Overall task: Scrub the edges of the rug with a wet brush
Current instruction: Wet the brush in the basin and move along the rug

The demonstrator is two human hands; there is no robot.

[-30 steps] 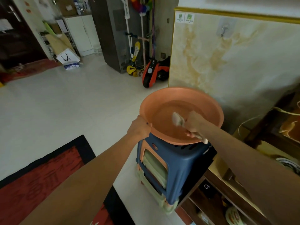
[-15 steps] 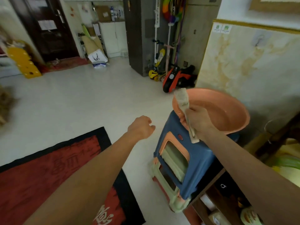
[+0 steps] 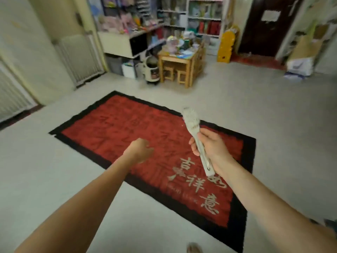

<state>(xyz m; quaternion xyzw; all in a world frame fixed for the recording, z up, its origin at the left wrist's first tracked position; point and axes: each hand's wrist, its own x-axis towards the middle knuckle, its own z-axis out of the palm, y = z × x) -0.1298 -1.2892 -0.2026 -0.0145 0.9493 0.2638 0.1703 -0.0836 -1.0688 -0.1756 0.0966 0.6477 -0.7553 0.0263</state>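
A red rug (image 3: 127,132) with a black border and pale characters lies flat on the light floor in front of me. My right hand (image 3: 211,148) grips the handle of a pale scrub brush (image 3: 193,125), held upright above the rug's right half with the bristle head pointing up and away. My left hand (image 3: 140,149) hovers over the rug's middle, fingers loosely curled, holding nothing. Neither hand touches the rug.
A small wooden table with stools (image 3: 180,64) stands beyond the rug's far edge, beside cluttered shelves (image 3: 138,39). A dark door (image 3: 266,24) and a yellow panel (image 3: 226,46) are at the back right. A toe (image 3: 194,248) shows at the bottom edge.
I have turned away from the orange basin on the blue stool towards the rug. My right hand lifted the brush out of the basin and carried it over the rug; my left hand released the basin's rim.
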